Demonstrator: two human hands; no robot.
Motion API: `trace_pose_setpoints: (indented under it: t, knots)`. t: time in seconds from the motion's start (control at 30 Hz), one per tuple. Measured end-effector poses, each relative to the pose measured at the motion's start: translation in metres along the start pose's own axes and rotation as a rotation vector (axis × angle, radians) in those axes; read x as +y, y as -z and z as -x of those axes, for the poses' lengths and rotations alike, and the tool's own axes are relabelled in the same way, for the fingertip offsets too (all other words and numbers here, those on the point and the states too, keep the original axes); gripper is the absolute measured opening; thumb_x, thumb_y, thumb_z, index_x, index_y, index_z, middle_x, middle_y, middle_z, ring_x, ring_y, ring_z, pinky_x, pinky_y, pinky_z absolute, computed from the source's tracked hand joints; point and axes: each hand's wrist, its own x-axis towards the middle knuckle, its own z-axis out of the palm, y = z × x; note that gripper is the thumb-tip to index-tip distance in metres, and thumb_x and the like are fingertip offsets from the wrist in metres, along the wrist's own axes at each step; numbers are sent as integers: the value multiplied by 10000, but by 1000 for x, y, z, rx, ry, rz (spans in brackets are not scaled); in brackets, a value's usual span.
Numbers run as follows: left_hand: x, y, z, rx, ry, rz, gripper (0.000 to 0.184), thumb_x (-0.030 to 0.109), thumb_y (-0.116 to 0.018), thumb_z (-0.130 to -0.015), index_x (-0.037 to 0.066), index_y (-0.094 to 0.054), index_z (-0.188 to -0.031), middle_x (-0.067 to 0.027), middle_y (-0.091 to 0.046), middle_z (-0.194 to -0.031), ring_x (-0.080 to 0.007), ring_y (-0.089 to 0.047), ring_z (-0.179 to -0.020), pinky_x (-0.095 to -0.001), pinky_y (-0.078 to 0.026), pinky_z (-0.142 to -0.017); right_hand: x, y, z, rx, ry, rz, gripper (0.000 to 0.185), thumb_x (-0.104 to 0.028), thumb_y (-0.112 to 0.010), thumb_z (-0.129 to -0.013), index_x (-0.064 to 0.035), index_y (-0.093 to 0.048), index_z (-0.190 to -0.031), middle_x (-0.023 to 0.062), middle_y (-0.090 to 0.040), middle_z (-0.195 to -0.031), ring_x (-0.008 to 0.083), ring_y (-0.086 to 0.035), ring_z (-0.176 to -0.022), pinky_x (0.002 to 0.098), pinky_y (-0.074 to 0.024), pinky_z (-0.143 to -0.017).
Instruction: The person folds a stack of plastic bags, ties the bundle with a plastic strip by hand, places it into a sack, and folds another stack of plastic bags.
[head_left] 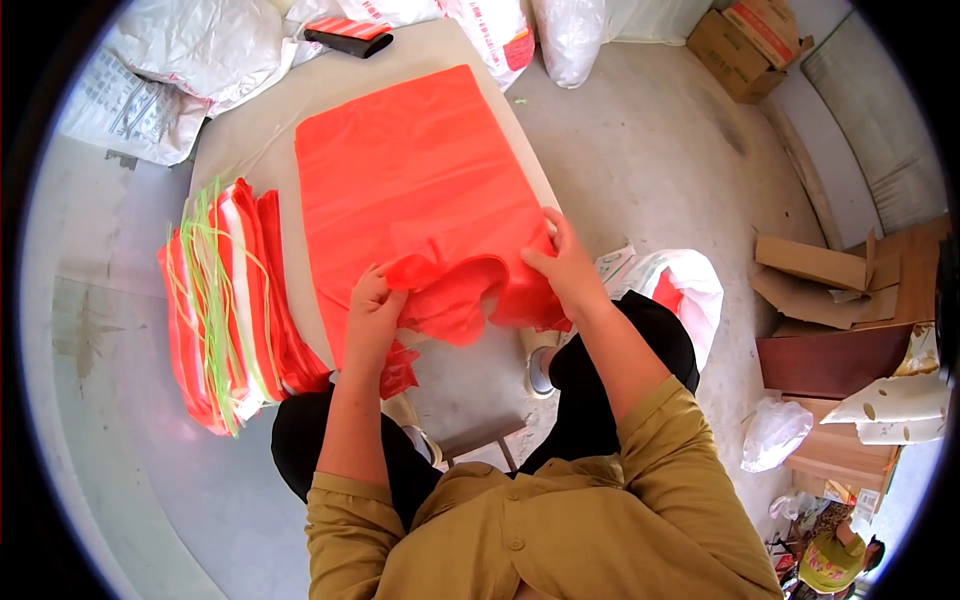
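A flat stack of red plastic bags (pixel 405 165) lies across the table, its near end hanging over the edge toward my lap. My left hand (pixel 376 300) pinches the near left part of the bags, where a fold is bunched at the fingertips. On the near right side, my right hand (pixel 562 262) has its thumb on top of the bags and its fingers along the edge. Between both hands the plastic droops around a curved cut-out opening. How many layers each hand grips cannot be made out.
Bundled red and white bags (pixel 225 300) with green ties (pixel 212 290) stand left of the stack. A black and orange packet (pixel 348 36) lies at the table's far end, near full white sacks (pixel 205 50). Cardboard boxes (pixel 735 55) and a person (pixel 832 562) are to the right.
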Motion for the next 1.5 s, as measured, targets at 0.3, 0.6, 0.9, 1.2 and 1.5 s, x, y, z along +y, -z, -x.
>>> trace_pose_setpoints:
  t: [0.3,0.6,0.9,1.2,1.5]
  knots:
    - [-23,7,9,-53,-288,-686,223,18,-650,-776,58,-744,-974,-105,-636,-1344,-437,-436,-1372,-523,-332,-1137,7,48,25,-84,213,683,528,-87,-689,-859,-48,-580,-1374,131,-530,-1446,237,-538,-1280,344,-487,-983]
    - [-11,3,19,-90,-269,-779,312,-4,-664,-764,117,-771,-1030,-94,-595,-1412,-433,-394,-1424,-554,-318,-1144,-29,2,4,-189,118,589,328,-129,-665,-893,-29,-676,-1206,57,-672,-1136,156,-616,-1067,294,-486,-904]
    - [-3,1,22,-118,-223,-825,334,-19,-657,-801,138,-783,-1067,-90,-566,-1455,-414,-376,-1443,-532,-320,-1161,0,-30,-31,-351,64,327,290,-54,-530,-965,8,-664,-1215,67,-676,-1152,151,-618,-1068,293,-480,-954]
    - [-3,0,21,-119,-232,-836,319,10,-688,-794,156,-787,-1059,-97,-569,-1447,-428,-383,-1435,-562,-294,-1160,-11,-33,-29,-344,-20,405,261,21,-526,-957,4,-646,-1188,70,-667,-1076,129,-639,-917,273,-540,-753]
    - [-5,-2,23,-113,-252,-864,332,3,-678,-789,192,-774,-1044,-90,-554,-1447,-426,-381,-1440,-650,-261,-1164,-5,-47,-40,-341,34,416,144,-104,-626,-969,4,-667,-1056,25,-672,-857,111,-628,-716,272,-521,-644]
